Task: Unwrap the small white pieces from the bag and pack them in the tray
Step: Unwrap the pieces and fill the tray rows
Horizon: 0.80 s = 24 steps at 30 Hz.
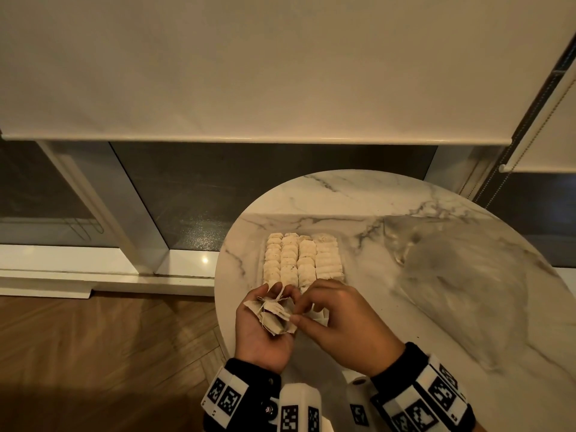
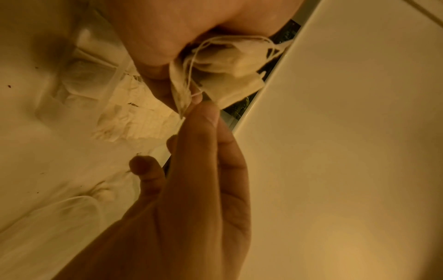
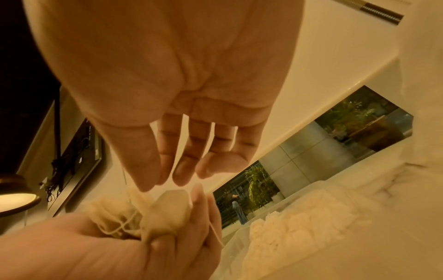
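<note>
Right now the work sits in the middle of a cycle: a small clump of white pieces (image 1: 276,314), tea-bag-like pouches tangled in their own thin strings, lies in the cupped left hand (image 1: 265,330), whose fingers curl around the bundle and keep it from spilling. The right hand (image 1: 339,325) reaches in from the side with its fingertips (image 3: 146,181) drawn together at the edge of the clump; it looks to be picking at a single pouch or a string, though whether it has actually caught anything cannot be told from these views.

Just beyond both hands, on the round marble table (image 1: 311,198), the clear tray (image 1: 261,260) already carries four neat rows of packed pieces (image 1: 304,260), with its near end partly hidden behind the hands. The crumpled clear bag (image 1: 461,282) lies well apart to the right, flattened on the table.

So the step in hand, as I judge it, is separating one piece from the tangle. The next move calls for a fine pinch on one pouch alone, pulling it free without dragging its neighbours along by the looped strings, while the left hand holds the rest steady. Once loose, the piece needs to go into the near end of a row, set the same way as those already there.
</note>
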### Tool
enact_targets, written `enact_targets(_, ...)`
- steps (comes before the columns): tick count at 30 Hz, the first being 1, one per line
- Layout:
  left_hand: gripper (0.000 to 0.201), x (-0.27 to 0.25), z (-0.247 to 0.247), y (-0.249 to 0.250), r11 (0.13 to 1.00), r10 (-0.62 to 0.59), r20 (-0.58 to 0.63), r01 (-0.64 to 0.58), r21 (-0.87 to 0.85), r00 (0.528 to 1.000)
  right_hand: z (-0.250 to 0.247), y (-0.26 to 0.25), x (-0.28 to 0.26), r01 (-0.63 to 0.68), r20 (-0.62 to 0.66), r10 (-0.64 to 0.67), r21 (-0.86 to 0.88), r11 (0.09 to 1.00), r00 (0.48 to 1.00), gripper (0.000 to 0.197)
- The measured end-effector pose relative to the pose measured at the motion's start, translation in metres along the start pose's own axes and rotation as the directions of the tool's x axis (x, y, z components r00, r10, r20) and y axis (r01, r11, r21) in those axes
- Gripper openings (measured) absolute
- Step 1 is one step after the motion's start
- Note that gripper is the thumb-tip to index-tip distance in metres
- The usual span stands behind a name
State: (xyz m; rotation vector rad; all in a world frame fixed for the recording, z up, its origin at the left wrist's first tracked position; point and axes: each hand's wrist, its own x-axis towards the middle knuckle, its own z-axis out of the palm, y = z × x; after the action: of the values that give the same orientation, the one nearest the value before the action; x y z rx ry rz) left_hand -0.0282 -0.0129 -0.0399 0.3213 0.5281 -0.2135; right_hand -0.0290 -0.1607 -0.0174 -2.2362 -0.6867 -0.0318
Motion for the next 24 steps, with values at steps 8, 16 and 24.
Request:
enact_targets(8,0.022,0.002,-0.001,-0.009,0.998,-0.021,-0.044,0.023,0.050,0.999,0.005,-0.002,0.001,0.051,0.034,-0.050,-0.019,0.999,0.998,0.017)
enact_targets(16,0.024,0.002,0.002,-0.015,0.999,-0.010,-0.040,0.012,0.044,0.999,0.002,-0.005,0.003,-0.048,-0.063,0.057,0.133,0.990,0.996,0.007)
enact_targets(24,0.020,0.003,0.000,-0.016,0.998,-0.019,-0.007,0.019,0.059,1.000,-0.005,-0.008,0.003,-0.109,-0.088,0.135,0.251,0.962,0.987,0.010)
